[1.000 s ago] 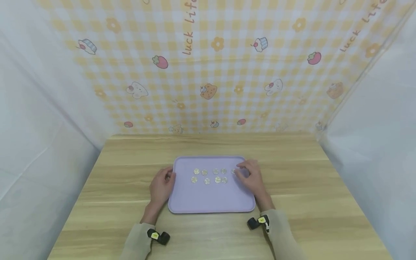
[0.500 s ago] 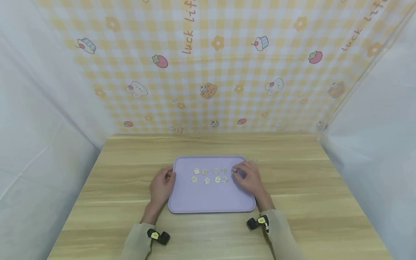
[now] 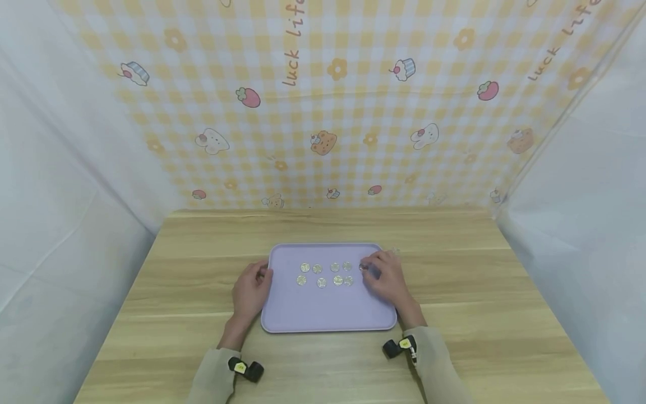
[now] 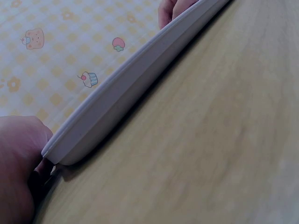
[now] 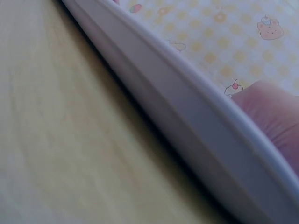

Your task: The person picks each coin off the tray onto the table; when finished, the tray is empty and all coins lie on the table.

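right hand (image 3: 388, 280) has closed, pinching silvery coin (image 3: 363, 267) | left hand (image 3: 250, 290) clamps lilac rectangular tray (image 3: 328, 314) | eight coins (image 3: 338, 280) leftward, seemingly one remaining

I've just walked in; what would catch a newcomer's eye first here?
Probably the yellow-checked backdrop, printed with cupcakes and strawberries, behind the wood-grained table. Next, the lilac tray on that table, bearing small shiny discs in two rows. The left hand holds the tray's left edge; the right hand is at the upper row's right end.
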Motion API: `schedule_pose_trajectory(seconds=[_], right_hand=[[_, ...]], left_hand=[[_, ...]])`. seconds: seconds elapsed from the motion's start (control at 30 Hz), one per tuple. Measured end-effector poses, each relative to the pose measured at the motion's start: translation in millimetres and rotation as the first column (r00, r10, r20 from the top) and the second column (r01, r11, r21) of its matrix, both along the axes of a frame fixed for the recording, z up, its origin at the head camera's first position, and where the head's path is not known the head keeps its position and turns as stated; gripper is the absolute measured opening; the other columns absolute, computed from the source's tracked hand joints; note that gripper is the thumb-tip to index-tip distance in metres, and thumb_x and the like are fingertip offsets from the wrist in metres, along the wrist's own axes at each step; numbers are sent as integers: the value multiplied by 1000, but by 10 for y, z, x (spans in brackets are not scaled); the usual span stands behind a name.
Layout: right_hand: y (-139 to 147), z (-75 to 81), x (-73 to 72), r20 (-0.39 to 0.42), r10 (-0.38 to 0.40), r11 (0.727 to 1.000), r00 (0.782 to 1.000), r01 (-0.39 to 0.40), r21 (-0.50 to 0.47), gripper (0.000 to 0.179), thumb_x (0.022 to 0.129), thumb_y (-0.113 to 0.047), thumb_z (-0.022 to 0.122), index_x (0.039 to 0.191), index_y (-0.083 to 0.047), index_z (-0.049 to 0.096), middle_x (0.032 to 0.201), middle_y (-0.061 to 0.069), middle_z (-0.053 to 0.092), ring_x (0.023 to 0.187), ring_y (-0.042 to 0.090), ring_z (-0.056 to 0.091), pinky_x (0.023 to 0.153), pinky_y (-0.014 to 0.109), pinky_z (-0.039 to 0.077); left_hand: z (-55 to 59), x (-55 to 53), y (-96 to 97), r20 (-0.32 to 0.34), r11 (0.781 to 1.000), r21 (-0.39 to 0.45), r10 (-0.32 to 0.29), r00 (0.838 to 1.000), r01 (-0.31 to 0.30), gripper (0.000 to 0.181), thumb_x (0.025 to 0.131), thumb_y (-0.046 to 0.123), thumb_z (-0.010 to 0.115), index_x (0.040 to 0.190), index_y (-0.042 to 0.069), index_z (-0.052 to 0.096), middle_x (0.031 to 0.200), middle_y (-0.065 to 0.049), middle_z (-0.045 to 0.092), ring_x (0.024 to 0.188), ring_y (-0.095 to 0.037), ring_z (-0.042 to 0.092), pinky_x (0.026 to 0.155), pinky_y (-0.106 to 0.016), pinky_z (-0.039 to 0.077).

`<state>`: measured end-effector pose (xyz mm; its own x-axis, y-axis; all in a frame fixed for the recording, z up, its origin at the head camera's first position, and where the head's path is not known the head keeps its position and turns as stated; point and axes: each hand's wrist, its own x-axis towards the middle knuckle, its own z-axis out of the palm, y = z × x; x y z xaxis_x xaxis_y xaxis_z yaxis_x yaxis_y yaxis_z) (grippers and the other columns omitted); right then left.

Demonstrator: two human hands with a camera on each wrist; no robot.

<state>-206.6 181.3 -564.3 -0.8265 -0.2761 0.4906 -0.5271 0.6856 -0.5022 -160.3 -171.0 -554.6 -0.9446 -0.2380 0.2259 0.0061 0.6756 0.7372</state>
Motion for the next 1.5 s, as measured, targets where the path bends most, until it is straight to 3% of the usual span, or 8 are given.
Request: schedule_pose_trajectory(seconds=[0.43,0.7,1.07,1.5], right_hand=[[-48,54,28,105,-74,996,992,69,54,18,80,-16,77,98,-13,75,96,2,67,95,24,55,90,44,36],[-57,109,11,216,-75,995,974,59,80,18,84,-18,73,100,-13,70,99,3,67,98,25,54,93,46,36],[-10,63,-15,195,-32,999,980,27,30,24,76,-14,73,100,-11,70,98,3,68,92,21,53,88,43,37],[-45,133,-32,296,-88,995,951,68,76,23,73,-17,71,94,-12,63,82,-2,55,81,17,43,79,34,34]], left_hand=[[4,1,-1,13,1000,-4,-3,1000,3,29,93,19,66,118,4,71,90,-6,68,69,-16,54,61,-27,41],[-1,2,-5,-19,1000,-4,9,1000,-10,27,92,19,68,116,5,72,88,-5,68,68,-15,54,61,-27,41],[10,12,4,-6,1000,7,5,1000,-5,28,93,19,67,116,5,71,89,-5,68,69,-15,54,62,-27,41],[13,9,4,8,1000,3,3,1000,-3,28,92,19,67,117,6,71,89,-5,68,68,-15,53,60,-26,40]])
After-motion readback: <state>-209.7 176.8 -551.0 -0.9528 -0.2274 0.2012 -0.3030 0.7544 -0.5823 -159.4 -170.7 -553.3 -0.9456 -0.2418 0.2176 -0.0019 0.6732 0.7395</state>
